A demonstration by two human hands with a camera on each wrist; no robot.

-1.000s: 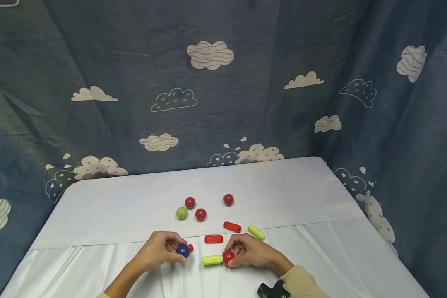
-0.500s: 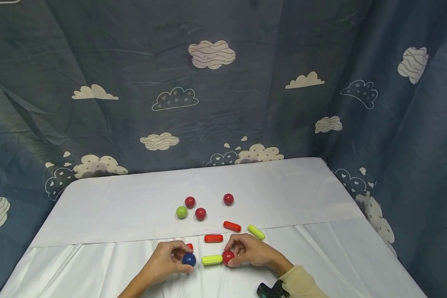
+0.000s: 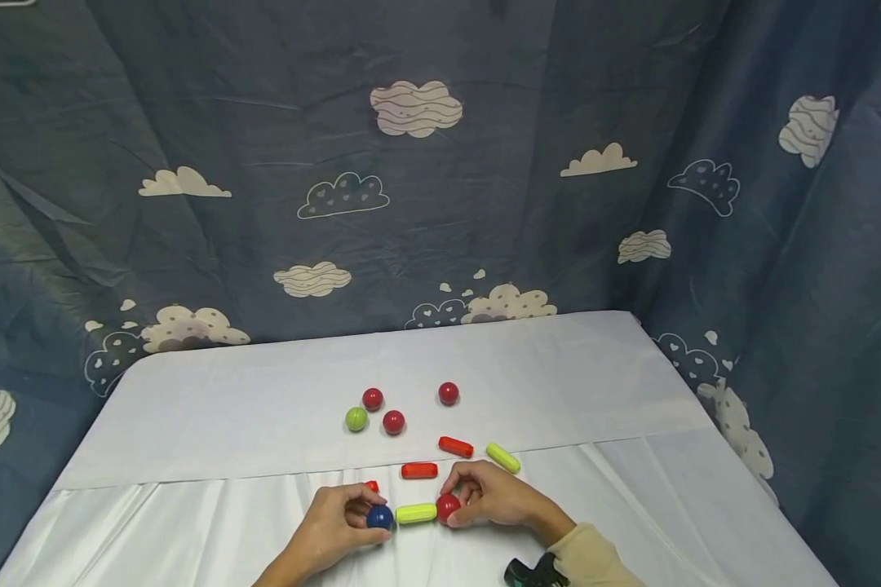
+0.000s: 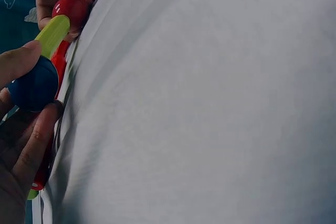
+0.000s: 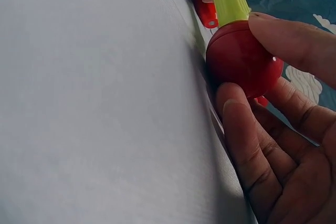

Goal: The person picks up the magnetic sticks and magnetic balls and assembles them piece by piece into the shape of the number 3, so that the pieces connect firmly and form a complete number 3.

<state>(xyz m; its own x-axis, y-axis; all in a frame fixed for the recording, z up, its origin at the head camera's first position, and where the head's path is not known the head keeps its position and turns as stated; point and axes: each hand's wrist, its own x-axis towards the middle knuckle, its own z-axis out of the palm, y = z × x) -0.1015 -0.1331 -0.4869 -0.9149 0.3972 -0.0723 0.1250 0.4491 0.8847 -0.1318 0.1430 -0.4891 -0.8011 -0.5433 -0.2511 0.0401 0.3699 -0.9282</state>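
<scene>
My left hand (image 3: 338,522) grips a blue ball (image 3: 379,517) between thumb and fingers. Just right of that ball lies a yellow-green ribbed rod (image 3: 415,514), its left end at or almost at the ball; whether they touch I cannot tell. The rod's other end meets a red ball (image 3: 448,509), which my right hand (image 3: 495,493) pinches. In the right wrist view the rod (image 5: 230,1) stands against the red ball (image 5: 244,59) under the thumb. The left wrist view has the blue ball (image 4: 35,85) partly covering the rod's near end. A red rod (image 3: 371,486) is mostly hidden behind my left fingers.
Beyond the hands lie two red rods, one nearer (image 3: 419,470) and one farther (image 3: 456,447), and another yellow-green rod (image 3: 502,457). Farther back sit a green ball (image 3: 356,419) and several red balls (image 3: 393,421). A white cloth (image 3: 595,383) covers the table; a dark cloud-patterned curtain (image 3: 470,220) hangs behind.
My left hand has moved right and slightly nearer with the blue ball, closing the gap to the rod's left end. My right hand stays nearly still on the red ball.
</scene>
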